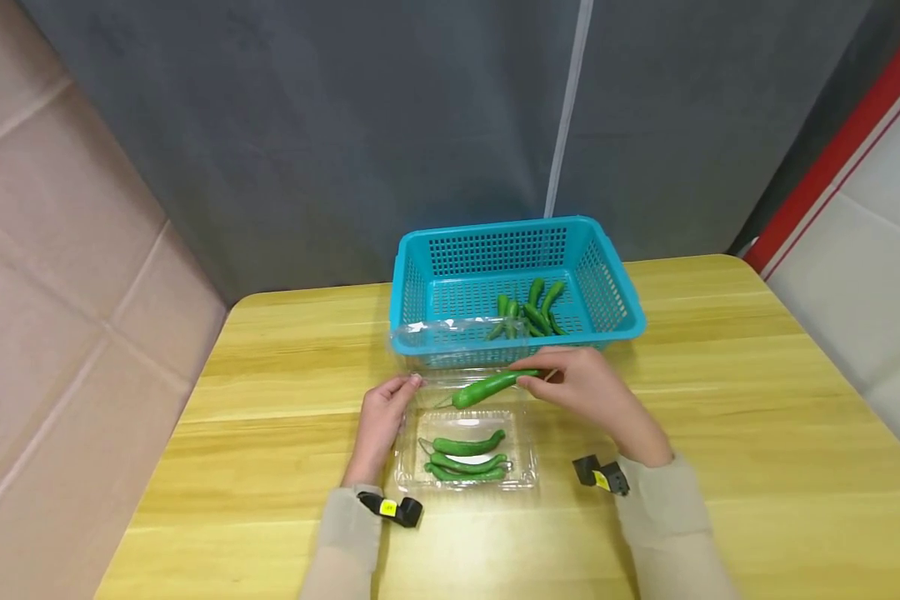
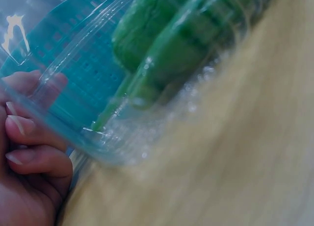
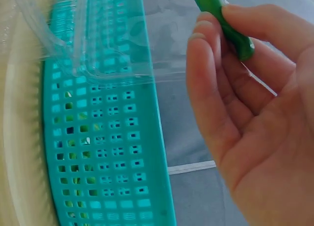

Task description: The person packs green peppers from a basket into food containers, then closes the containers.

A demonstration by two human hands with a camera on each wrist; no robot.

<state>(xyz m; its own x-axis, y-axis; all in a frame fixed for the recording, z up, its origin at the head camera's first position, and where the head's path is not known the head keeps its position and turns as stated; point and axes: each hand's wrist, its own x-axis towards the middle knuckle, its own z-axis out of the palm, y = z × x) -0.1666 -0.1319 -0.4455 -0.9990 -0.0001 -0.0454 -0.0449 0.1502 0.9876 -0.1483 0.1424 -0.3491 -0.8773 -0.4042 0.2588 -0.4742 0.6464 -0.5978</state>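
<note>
A hinged clear plastic container (image 1: 528, 475) lies on the table with its lid raised toward the back. Several long green chili peppers (image 1: 467, 447) lie side by side in its base. My left hand (image 1: 378, 418) grips the container's left side near the hinge; in the left wrist view curled fingers (image 2: 39, 162) show at the clear wall. My right hand (image 1: 585, 385) pinches one end of another green chili pepper (image 1: 487, 388), which slants above the container. In the right wrist view that pepper (image 3: 210, 3) sits between thumb and fingers.
Behind the container stands a blue-green perforated basket (image 1: 622, 292) holding several more green chili peppers (image 1: 536, 312). The raised lid overlaps its front rim. A grey curtain (image 1: 345, 150) hangs behind the wooden table (image 1: 285, 400).
</note>
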